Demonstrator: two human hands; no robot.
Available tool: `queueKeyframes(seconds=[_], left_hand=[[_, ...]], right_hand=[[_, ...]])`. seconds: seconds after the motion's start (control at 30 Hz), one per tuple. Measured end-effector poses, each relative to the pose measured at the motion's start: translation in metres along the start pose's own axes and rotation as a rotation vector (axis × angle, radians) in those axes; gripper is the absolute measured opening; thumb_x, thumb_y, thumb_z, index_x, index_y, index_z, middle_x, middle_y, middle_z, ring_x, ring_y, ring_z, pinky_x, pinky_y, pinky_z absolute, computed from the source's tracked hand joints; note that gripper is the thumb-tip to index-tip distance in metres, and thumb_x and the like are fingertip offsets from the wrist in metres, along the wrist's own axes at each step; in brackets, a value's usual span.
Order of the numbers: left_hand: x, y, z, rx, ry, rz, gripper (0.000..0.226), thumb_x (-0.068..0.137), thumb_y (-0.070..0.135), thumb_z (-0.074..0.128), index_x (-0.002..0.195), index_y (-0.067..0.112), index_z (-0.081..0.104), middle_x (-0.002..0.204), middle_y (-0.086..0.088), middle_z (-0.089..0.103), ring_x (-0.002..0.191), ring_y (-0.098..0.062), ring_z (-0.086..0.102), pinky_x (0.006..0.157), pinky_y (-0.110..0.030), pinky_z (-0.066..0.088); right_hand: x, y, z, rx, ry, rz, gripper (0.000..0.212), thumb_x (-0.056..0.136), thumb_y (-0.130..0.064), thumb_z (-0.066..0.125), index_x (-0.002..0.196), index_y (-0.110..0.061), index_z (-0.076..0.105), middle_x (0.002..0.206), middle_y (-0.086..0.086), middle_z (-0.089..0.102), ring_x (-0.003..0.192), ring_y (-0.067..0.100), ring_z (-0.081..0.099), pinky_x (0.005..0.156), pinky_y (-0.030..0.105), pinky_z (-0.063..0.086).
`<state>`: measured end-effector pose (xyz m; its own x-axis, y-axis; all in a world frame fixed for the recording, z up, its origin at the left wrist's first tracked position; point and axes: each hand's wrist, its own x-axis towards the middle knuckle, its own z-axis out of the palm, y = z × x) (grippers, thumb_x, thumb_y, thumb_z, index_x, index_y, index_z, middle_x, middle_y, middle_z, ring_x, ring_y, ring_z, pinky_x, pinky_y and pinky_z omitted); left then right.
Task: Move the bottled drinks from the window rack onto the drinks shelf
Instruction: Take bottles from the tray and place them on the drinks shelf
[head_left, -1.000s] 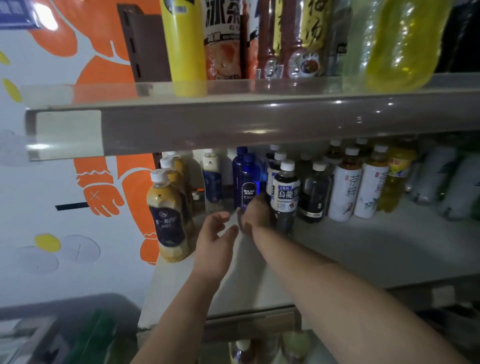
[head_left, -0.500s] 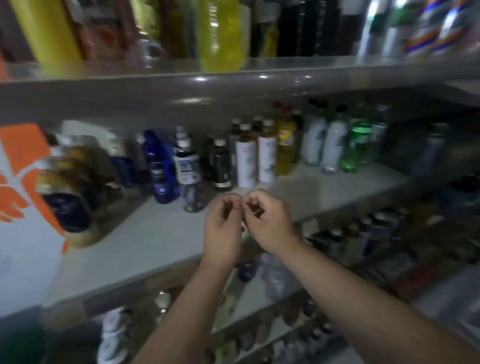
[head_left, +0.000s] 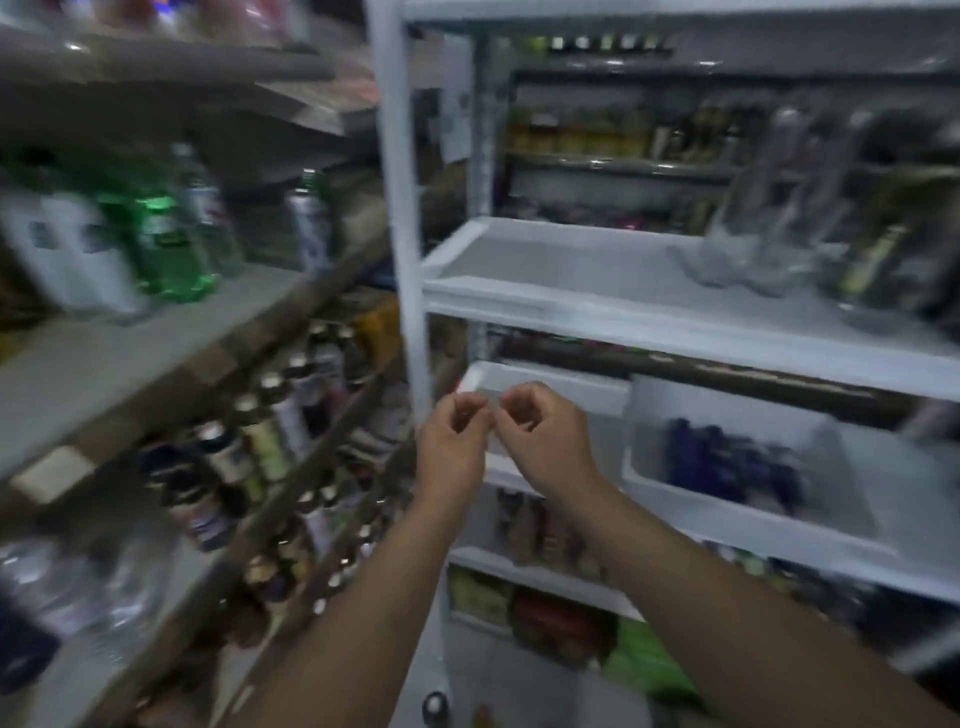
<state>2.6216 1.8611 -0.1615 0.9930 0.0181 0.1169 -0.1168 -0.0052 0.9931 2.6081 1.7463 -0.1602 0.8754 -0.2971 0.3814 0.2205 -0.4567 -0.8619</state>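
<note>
Grip narrow on both: left hand (head_left: 451, 448) and right hand (head_left: 546, 441) curl empty, almost touching each other.

left hand (head_left: 452, 447): raised, fingers curled, nothing visible in it
right hand (head_left: 545, 441): just beside the left, fingers curled, fingertips nearly meeting
grey shelves (head_left: 104, 353): at left, holding blurred bottles, a green bottle (head_left: 166, 249) among them
white rack (head_left: 675, 332): at right, clear bottles (head_left: 753, 223) on one shelf, white bin (head_left: 753, 525) below

Dim, cool indoor light with no strong shadows. Motion blur smears the bottles (head_left: 171, 249) on the grey shelf (head_left: 130, 358) at left and the right end of the white rack (head_left: 675, 332). Small glints dot the rack's top edge. Its post (head_left: 400, 208) bows slightly.
</note>
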Motion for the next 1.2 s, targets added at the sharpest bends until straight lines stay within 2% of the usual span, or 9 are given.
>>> queueKeyframes(seconds=[0.23,0.33,0.4,0.57,0.67,0.8,0.9,1.03,1.2], left_hand=[[-0.023,-0.04,0.14,0.092,-0.263,-0.129,0.019,0.093,0.011,0.059,0.08,0.024,0.062,0.081,0.001,0.066,0.081,-0.018,0.063,0.068,-0.032,0.048],[-0.024,-0.054,0.19,0.115,-0.337,-0.181,0.019,0.092,0.007,0.06,0.081,0.023,0.062,0.085,-0.004,0.068,0.084,-0.022,0.062,0.075,-0.036,0.05],[-0.021,-0.068,0.214,0.123,-0.363,-0.208,0.021,0.091,0.006,0.059,0.084,0.025,0.063,0.092,-0.005,0.069,0.087,-0.022,0.063,0.08,-0.038,0.051],[0.002,-0.103,0.246,0.112,-0.355,-0.241,0.028,0.091,0.005,0.056,0.084,0.031,0.065,0.085,0.011,0.069,0.07,0.002,0.062,0.061,-0.015,0.048],[0.017,-0.116,0.253,0.127,-0.323,-0.289,0.029,0.09,0.002,0.056,0.085,0.029,0.063,0.089,0.005,0.068,0.077,-0.01,0.061,0.07,-0.025,0.049],[0.026,-0.127,0.25,0.154,-0.316,-0.298,0.029,0.089,0.0,0.057,0.087,0.029,0.063,0.09,0.001,0.066,0.082,-0.015,0.06,0.074,-0.029,0.046],[0.025,-0.129,0.244,0.15,-0.287,-0.305,0.031,0.088,-0.001,0.057,0.085,0.029,0.063,0.089,0.001,0.067,0.079,-0.015,0.06,0.07,-0.029,0.045],[0.023,-0.117,0.235,0.113,-0.27,-0.278,0.029,0.09,0.0,0.056,0.083,0.027,0.063,0.081,0.006,0.065,0.068,-0.004,0.056,0.066,-0.024,0.044],[0.029,-0.086,0.209,0.073,-0.197,-0.274,0.022,0.093,0.008,0.058,0.087,0.029,0.063,0.087,0.008,0.066,0.076,-0.002,0.06,0.073,-0.027,0.048]], right_hand=[[0.004,0.116,-0.126,-0.207,0.092,0.216,0.017,0.083,-0.016,0.073,0.081,-0.027,0.059,0.069,-0.018,0.059,0.067,-0.015,0.057,0.059,0.002,0.04],[0.019,0.17,-0.168,-0.333,0.079,0.386,0.007,0.085,-0.014,0.068,0.08,-0.013,0.062,0.074,-0.001,0.066,0.07,0.002,0.062,0.062,0.018,0.044],[0.037,0.207,-0.186,-0.53,-0.034,0.519,0.009,0.092,-0.017,0.061,0.088,-0.01,0.064,0.094,0.014,0.071,0.092,0.027,0.066,0.071,0.025,0.043],[0.09,0.268,-0.183,-0.879,-0.385,0.818,0.061,0.095,-0.03,0.061,0.146,-0.006,0.038,0.147,0.018,0.044,0.134,0.036,0.044,0.106,0.04,0.04],[0.106,0.288,-0.163,-1.042,-0.47,0.881,0.099,0.086,-0.038,0.073,0.158,-0.018,0.007,0.163,0.017,0.014,0.146,0.039,0.024,0.113,0.047,0.035],[0.108,0.308,-0.14,-1.177,-0.362,0.829,0.058,0.092,-0.02,0.062,0.146,-0.014,0.042,0.143,0.011,0.05,0.127,0.031,0.052,0.093,0.039,0.046],[0.117,0.313,-0.143,-0.991,-0.407,0.887,0.046,0.09,-0.02,0.058,0.135,-0.014,0.05,0.131,0.012,0.058,0.118,0.032,0.058,0.094,0.042,0.048],[0.131,0.288,-0.149,-0.341,-0.318,0.939,0.016,0.096,-0.023,0.057,0.11,-0.018,0.051,0.121,0.012,0.059,0.098,0.019,0.054,0.08,0.028,0.045],[0.123,0.227,-0.143,0.215,0.012,0.998,0.044,0.088,-0.029,0.064,0.121,-0.005,0.049,0.109,0.016,0.061,0.093,0.032,0.063,0.079,0.037,0.056]])
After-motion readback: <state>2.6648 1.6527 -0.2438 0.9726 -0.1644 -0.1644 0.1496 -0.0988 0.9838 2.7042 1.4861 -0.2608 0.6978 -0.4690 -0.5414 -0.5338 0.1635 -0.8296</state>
